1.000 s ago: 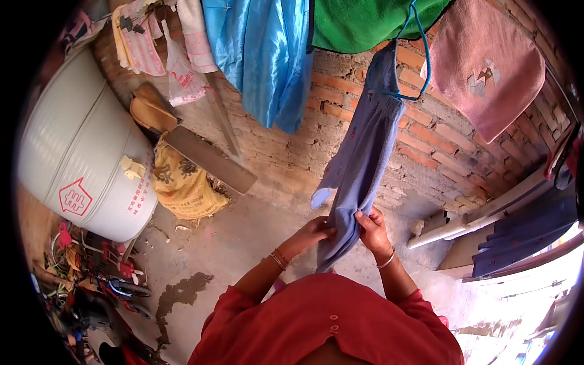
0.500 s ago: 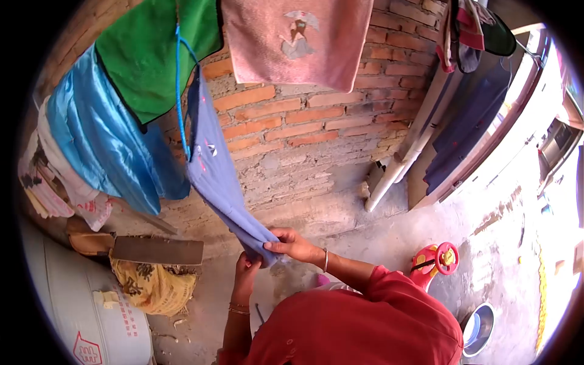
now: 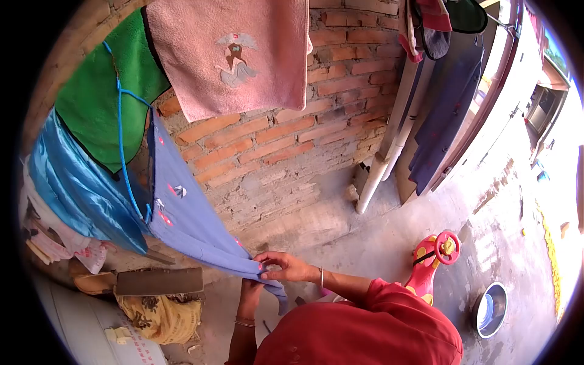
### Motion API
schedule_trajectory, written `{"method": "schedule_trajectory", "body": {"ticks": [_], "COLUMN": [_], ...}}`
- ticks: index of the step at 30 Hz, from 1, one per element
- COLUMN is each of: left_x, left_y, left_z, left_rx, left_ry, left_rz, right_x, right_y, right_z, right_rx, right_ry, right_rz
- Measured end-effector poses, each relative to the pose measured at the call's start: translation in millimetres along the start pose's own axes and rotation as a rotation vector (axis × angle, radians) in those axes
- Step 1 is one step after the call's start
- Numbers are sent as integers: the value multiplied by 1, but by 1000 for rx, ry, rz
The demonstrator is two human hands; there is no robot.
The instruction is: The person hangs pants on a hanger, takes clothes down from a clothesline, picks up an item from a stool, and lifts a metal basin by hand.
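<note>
A blue-violet cloth (image 3: 188,210) with small red and white motifs slants down from a light-blue rope (image 3: 121,134) toward my body. My right hand (image 3: 285,266) pinches its lower part between thumb and fingers, a bangle on the wrist. Just below, my left hand (image 3: 249,293) is at the cloth's underside with its fingers hidden behind the fabric. A short tail of the cloth droops past both hands. Behind the rope hang a green cloth (image 3: 109,103) and a shiny blue cloth (image 3: 76,182). A pink towel (image 3: 194,73) with an appliquéd figure hangs above.
A brick wall (image 3: 261,140) stands ahead, with a white pipe (image 3: 371,185) at its right. On the concrete floor are a red-and-yellow ride-on toy (image 3: 423,267) and a metal basin (image 3: 499,310). A yellow sack (image 3: 161,319) lies lower left under a dark board (image 3: 159,282).
The view has shifted, with the hanging towels moving left in frame. The blue-violet cloth is spread wider, my left hand has gone under it, and its end now droops beyond my hands.
</note>
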State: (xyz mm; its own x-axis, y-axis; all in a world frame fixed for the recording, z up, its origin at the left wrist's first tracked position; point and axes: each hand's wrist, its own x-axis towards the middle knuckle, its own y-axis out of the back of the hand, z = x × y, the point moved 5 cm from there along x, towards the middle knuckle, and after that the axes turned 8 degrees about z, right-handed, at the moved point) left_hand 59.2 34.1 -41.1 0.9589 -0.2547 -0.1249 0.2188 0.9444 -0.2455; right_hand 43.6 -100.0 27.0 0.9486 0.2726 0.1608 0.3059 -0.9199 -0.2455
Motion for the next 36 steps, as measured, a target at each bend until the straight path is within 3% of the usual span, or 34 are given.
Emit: {"method": "schedule_trajectory", "body": {"ticks": [9, 13, 16, 18, 19, 22, 24, 28, 30, 31, 33, 35, 36], "left_x": [9, 4, -6, -14, -16, -16, -22, -20, -19, -20, -25, -40, -32], "left_y": [9, 17, 14, 3, 12, 31, 36, 52, 58, 58, 48, 31, 31], "left_z": [-27, -28, -18, 2, -8, -46, -65, -120, -127, -122, -88, -27, -34], "left_rx": [95, 96, -3, -140, -147, -86, 195, 429, 590, 582, 443, 377, 56], "left_ry": [49, -31, 68, 50, 33, -60, -17, 3, 190, 193, -208, -239, -45], "left_rz": [-53, 12, 104, -18, 31, -49, -87, 18, 75, 86, 114, 132, 108], "right_x": [-5, 2, 0, 2, 3, 5, 5, 11, 12, 12, 12, 11, 13], "right_y": [18, 21, 13, 13, 11, 9, 3, -25, -34, -35, -38, -27, -16], "right_z": [59, 79, 58, 54, 62, 82, 86, 74, 80, 78, 74, 73, 84], "right_rx": [-388, -247, -377, -303, -300, -197, -93, 0, -102, -104, 53, 90, 72], "right_ry": [-108, -69, -58, -193, -197, -110, -158, -117, -122, -129, -249, -207, -163], "right_rz": [25, 26, 11, 93, 39, 64, 101, 55, -65, -76, -119, -121, -86]}}
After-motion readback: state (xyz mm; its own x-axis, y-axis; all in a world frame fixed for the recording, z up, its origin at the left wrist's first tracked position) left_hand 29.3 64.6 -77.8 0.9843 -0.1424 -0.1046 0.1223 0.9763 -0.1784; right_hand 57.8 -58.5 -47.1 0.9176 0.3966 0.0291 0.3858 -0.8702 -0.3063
